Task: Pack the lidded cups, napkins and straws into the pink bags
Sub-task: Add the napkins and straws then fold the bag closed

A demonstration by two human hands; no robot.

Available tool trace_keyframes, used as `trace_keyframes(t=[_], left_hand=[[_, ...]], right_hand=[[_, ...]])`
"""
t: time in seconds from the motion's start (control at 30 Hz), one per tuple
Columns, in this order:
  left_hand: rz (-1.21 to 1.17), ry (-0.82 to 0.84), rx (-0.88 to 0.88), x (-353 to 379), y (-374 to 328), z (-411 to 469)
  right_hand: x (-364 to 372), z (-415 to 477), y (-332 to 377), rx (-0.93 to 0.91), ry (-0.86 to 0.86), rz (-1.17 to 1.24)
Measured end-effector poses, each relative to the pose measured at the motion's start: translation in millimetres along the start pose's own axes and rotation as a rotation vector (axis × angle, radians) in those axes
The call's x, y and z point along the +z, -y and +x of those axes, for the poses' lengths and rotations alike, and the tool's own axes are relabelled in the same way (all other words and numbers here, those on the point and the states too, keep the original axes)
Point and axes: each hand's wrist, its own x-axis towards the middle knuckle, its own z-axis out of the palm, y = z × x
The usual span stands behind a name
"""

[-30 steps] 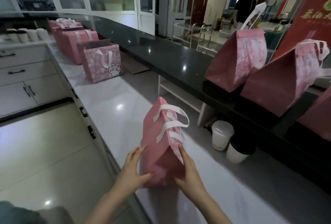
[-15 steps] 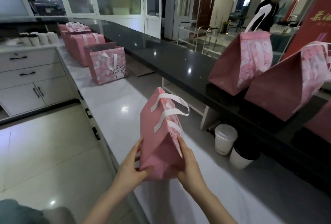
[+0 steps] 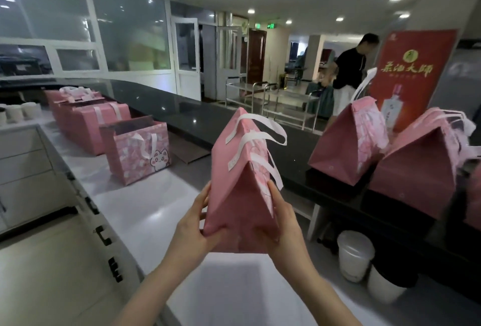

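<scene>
Bag: the pink paper bag with white ribbon handles (image 3: 242, 182) is upright between my palms, long axis vertical, top pinched closed. It seems lifted just off the white counter (image 3: 145, 208).
Left hand: my left hand (image 3: 192, 226) grips the lower left side, thumb on the near face.
Right hand: my right hand (image 3: 283, 221) grips the lower right edge, fingers curled round it.
Coming move: the closed mouth is above both hands, so I judge one must go up.
Around: an open cat-print pink bag (image 3: 138, 153) is far left, and a white lidded cup (image 3: 355, 254) near right.
</scene>
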Motion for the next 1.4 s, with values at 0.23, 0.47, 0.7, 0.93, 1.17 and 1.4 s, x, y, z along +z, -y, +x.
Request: trace_keyframes(t=[0.23, 0.47, 0.7, 0.93, 1.17, 1.4], left_hand=[[-0.033, 0.167, 0.108, -36, 12, 80], [-0.144, 0.298, 0.149, -22, 21, 131], [-0.19, 0.325, 0.143, 11, 27, 175], [-0.101, 0.381, 0.119, 42, 37, 223], [-0.031, 0.407, 0.134, 68, 56, 270], [-0.032, 0.475, 0.161, 92, 77, 333]], right_hand=[[39, 51, 28, -0.038, -0.187, 0.058], [35, 77, 35, 0.008, -0.278, -0.112], [25, 105, 0, 0.074, -0.359, -0.194], [19, 145, -46, 0.173, -0.406, -0.279], [16, 181, -80, 0.262, -0.421, -0.319], [15, 230, -103, 0.333, -0.468, -0.376]])
